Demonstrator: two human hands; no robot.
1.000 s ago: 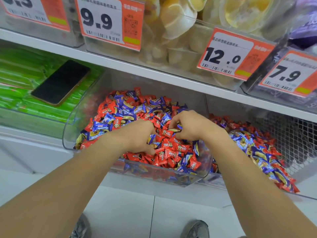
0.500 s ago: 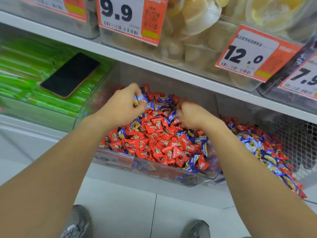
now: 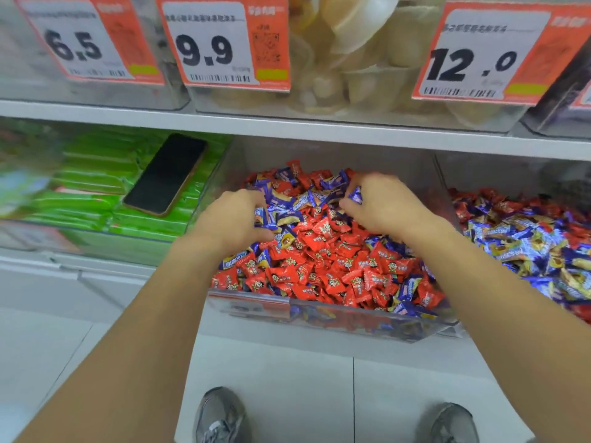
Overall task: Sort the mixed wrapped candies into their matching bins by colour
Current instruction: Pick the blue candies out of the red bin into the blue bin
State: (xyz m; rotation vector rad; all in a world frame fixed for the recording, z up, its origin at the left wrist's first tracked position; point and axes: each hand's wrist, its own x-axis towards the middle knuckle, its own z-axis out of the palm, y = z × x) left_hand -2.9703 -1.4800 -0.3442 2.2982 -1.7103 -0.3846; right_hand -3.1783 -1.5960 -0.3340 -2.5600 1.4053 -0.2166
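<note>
A clear plastic bin (image 3: 319, 310) on the lower shelf holds mixed wrapped candies: red candies (image 3: 335, 263) fill its front, blue candies (image 3: 303, 199) lie mostly at its back. My left hand (image 3: 233, 219) is in the bin's left side, fingers curled round blue candies. My right hand (image 3: 383, 206) is at the back right of the pile and pinches a blue candy (image 3: 355, 195). A second bin (image 3: 524, 238) to the right holds mostly blue and yellow candies with some red ones.
A black phone (image 3: 166, 174) lies on green packets (image 3: 96, 187) in the bin to the left. The upper shelf (image 3: 287, 123) with orange price tags (image 3: 224, 43) hangs close above. My grey shoes (image 3: 220, 414) stand on white floor tiles below.
Both hands moved from the front of the pile to its back, now among the blue candies. The camera shifted closer and to the left.
</note>
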